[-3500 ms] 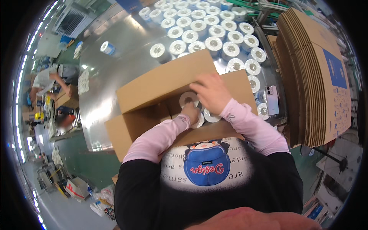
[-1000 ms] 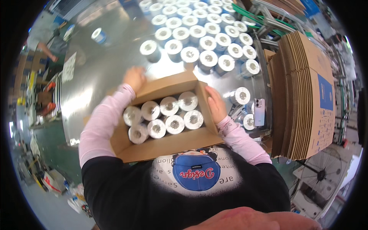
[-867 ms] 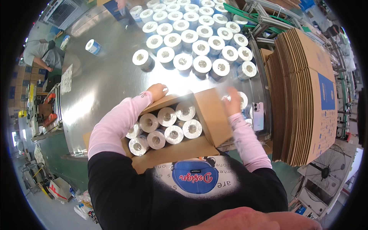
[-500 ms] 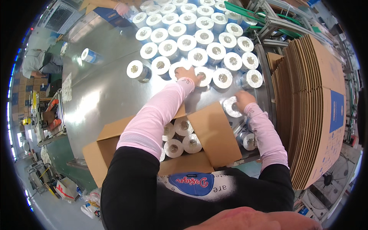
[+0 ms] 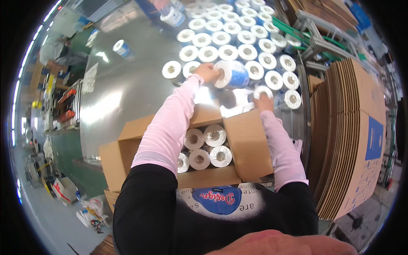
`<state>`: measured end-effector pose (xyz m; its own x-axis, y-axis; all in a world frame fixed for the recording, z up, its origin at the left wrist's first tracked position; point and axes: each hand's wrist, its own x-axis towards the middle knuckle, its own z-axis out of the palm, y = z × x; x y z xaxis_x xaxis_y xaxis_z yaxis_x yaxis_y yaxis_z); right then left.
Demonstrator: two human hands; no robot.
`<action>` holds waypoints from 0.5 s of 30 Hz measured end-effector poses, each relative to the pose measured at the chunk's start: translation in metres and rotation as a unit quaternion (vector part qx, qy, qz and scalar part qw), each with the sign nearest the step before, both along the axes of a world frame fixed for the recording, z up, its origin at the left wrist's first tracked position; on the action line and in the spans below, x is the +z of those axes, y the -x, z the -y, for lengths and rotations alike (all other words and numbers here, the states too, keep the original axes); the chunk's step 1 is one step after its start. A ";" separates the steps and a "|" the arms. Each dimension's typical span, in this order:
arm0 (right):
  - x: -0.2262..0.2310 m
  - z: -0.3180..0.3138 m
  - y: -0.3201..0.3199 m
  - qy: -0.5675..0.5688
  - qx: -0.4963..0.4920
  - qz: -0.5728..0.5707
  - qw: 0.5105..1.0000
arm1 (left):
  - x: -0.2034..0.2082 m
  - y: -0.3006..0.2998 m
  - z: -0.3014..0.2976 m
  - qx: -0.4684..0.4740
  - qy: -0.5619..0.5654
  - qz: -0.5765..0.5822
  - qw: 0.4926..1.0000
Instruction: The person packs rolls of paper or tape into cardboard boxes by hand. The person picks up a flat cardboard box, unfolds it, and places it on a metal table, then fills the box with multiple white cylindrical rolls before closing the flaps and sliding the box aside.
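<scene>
My left hand (image 5: 208,73) grips a white roll with a blue label (image 5: 238,75) by its cored end. That roll is tipped on its side, lifted clear of the upright ones. Closer to the box, my right hand (image 5: 264,103) has its fingers closed at another white roll (image 5: 263,91), slightly blurred; its far side is hidden among the others. Several wrapped rolls (image 5: 228,52) stand upright in a dense group beyond both hands. Below my forearms, an open cardboard box (image 5: 248,144) holds several rolls with their cores facing up, partly hidden by my left arm.
A metal table (image 5: 140,80) bears everything, with a lone roll (image 5: 122,47) at its far left. Flattened cartons (image 5: 340,136) are stacked on the right, below a metal frame with green rails (image 5: 314,40). Another person's hand (image 5: 160,4) touches rolls at the far edge.
My left hand has lifted a roll from the group and tipped it. My right hand has moved away from beside the box toward the group. The other person's hand now has rolls beside it.
</scene>
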<state>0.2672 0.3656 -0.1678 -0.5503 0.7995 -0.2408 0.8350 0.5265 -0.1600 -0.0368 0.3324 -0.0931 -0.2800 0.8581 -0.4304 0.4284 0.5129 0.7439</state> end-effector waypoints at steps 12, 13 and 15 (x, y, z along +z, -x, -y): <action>0.221 0.063 0.055 0.588 0.082 -0.552 0.586 | 0.170 0.111 0.327 -0.085 -0.142 0.208 0.964; 0.210 0.072 0.074 0.565 0.145 -0.476 0.658 | 0.169 0.104 0.339 -0.110 -0.121 0.170 0.972; 0.194 0.094 0.118 0.475 0.311 -0.311 0.762 | 0.155 0.091 0.374 -0.204 -0.118 -0.162 0.958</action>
